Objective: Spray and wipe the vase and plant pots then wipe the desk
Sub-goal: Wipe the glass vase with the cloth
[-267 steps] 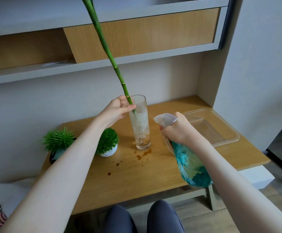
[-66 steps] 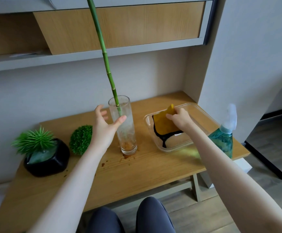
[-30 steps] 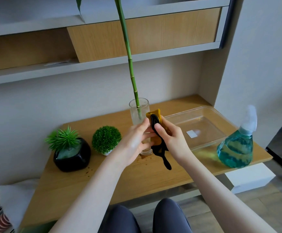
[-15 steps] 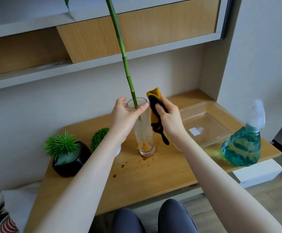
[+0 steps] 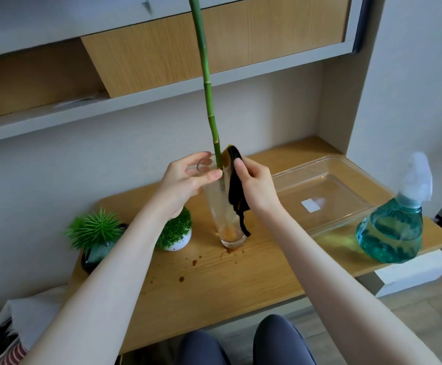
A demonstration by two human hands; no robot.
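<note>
A tall clear glass vase stands mid-desk with a long green bamboo stalk rising out of it and brown residue at its bottom. My left hand grips the vase near its rim. My right hand holds a yellow and black cloth against the vase's right side. A round green plant in a white pot sits left of the vase. Farther left is a spiky plant in a black pot, partly hidden by my left arm. The wooden desk carries brown spots in front of the vase.
A clear plastic tray lies right of the vase. A spray bottle of blue-green liquid stands at the desk's right front corner. Shelves hang above the desk. My knees show below the front edge, and a striped bag sits at the lower left.
Over the earlier frames my right hand set the spray bottle down and took the cloth from the tray. Since half a second ago the cloth has come lower along the vase's side.
</note>
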